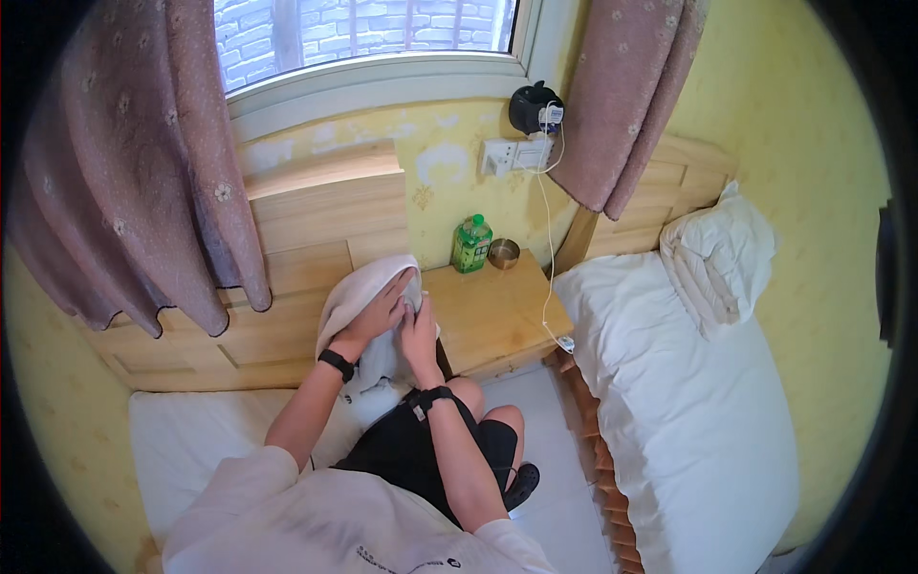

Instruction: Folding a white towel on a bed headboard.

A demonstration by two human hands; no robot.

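Observation:
A pale pinkish-white cloth (349, 294), perhaps a garment or a pillowcase, is held up in front of me by the wooden headboard. My left hand (378, 310) lies against its inner side, with the fingers pointing up to the right. Close beside it, my right hand (419, 331) is at the cloth's right edge, fingertips near those of the left. Folds of lighter fabric hang between my forearms. Whether the fingers pinch the cloth is hard to tell for the left hand. Both wrists wear black bands.
A wooden nightstand (495, 308) on the right bears a green bottle (472, 244) and a metal bowl (503, 254). A white cable (549, 237) hangs from the wall socket (502, 156) across it. Beyond stands a bed with white bedding (674, 402). Curtains (136, 179) hang at the left.

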